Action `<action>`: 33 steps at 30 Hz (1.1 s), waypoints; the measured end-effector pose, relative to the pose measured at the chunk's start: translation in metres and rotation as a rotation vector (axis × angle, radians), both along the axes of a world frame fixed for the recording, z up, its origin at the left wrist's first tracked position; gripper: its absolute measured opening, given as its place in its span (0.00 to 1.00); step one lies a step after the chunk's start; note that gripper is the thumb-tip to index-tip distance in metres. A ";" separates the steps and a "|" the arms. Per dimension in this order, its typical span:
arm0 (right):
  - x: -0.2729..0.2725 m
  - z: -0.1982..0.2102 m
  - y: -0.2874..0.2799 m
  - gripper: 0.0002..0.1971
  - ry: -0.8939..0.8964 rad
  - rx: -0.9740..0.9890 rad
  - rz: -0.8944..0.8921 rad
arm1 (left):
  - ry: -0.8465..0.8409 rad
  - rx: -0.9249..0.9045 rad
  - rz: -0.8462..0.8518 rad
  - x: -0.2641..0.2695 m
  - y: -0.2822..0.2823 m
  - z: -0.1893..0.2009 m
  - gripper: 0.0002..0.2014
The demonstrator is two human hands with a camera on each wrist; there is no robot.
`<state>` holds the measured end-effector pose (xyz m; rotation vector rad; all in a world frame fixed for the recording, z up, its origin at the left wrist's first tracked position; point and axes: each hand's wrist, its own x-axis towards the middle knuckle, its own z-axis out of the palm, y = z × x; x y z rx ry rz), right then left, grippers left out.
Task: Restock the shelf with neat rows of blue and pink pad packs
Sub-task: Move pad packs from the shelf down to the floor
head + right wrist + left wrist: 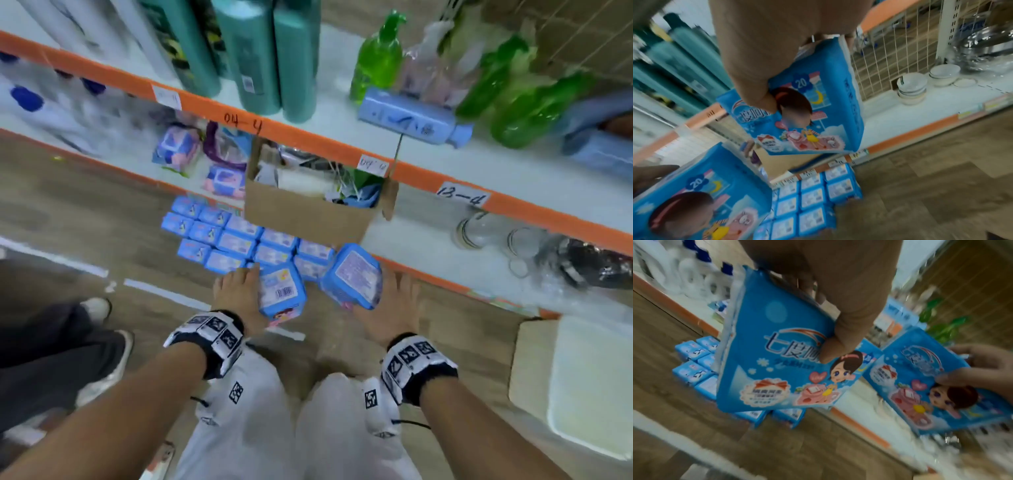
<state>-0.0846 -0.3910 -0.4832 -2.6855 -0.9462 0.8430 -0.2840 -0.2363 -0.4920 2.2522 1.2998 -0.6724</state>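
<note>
My left hand [241,293] grips a blue pad pack [281,291] with a cartoon girl on its front [777,356], thumb across the face. My right hand [394,303] grips a second, matching blue pack [354,274], seen close up in the right wrist view [818,116]. Both packs hang in the air side by side, just above the floor. Below and behind them, several blue packs [239,236] lie in rows on the wooden floor against the bottom shelf's orange edge [445,282]. Pink and purple packs [224,181] sit on the low shelf at the left.
An open cardboard box [308,212] of mixed goods stands on the low shelf right behind the rows. White bowls [912,91] and glassware [479,233] sit further right. Teal bottles [260,54] and green bottles [376,58] fill the upper shelf. Another person's legs [68,346] are at the left.
</note>
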 end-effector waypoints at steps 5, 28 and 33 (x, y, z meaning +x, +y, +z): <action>-0.023 -0.113 0.001 0.48 0.089 -0.117 -0.109 | 0.082 -0.089 -0.089 -0.014 -0.012 -0.124 0.47; -0.055 -0.513 0.081 0.44 -0.073 -0.143 0.418 | -0.011 -0.171 -0.437 -0.007 -0.044 -0.501 0.44; -0.052 -0.528 0.091 0.41 -0.048 -0.131 0.458 | -0.066 -0.111 -0.391 -0.001 -0.039 -0.515 0.45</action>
